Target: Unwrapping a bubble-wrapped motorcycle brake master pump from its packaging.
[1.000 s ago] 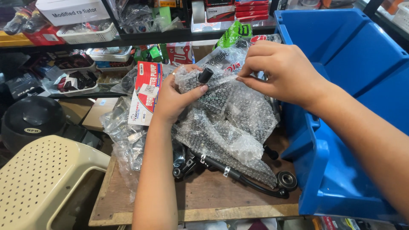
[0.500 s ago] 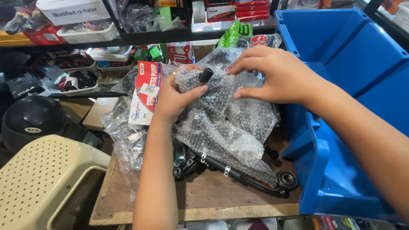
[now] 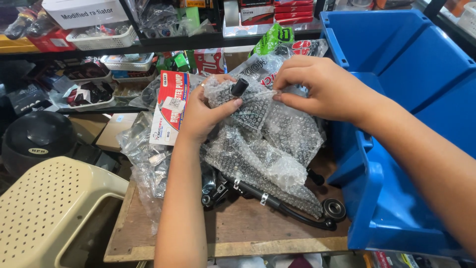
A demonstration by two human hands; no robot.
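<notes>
My left hand [image 3: 206, 111] grips a black part wrapped in clear bubble wrap [image 3: 258, 134], its thumb pressed on the wrap just under a black stub [image 3: 239, 87] that pokes out at the top. My right hand [image 3: 322, 87] pinches the wrap's upper edge to the right of that stub. The loose wrap hangs down over black hoses and metal fittings [image 3: 277, 206] lying on the wooden table [image 3: 238, 233]. A red and white box [image 3: 171, 106] stands right behind my left hand.
A large blue plastic bin [image 3: 406, 99] stands at the right, touching the table. A cream perforated plastic stool [image 3: 49, 208] and a black helmet [image 3: 37, 136] sit at the lower left. Shelves [image 3: 148, 42] crowded with boxes and bagged parts run along the back.
My right hand has shifted slightly left and down, now pinching the wrap's edge nearer the black stub. My left hand keeps its grip in about the same place.
</notes>
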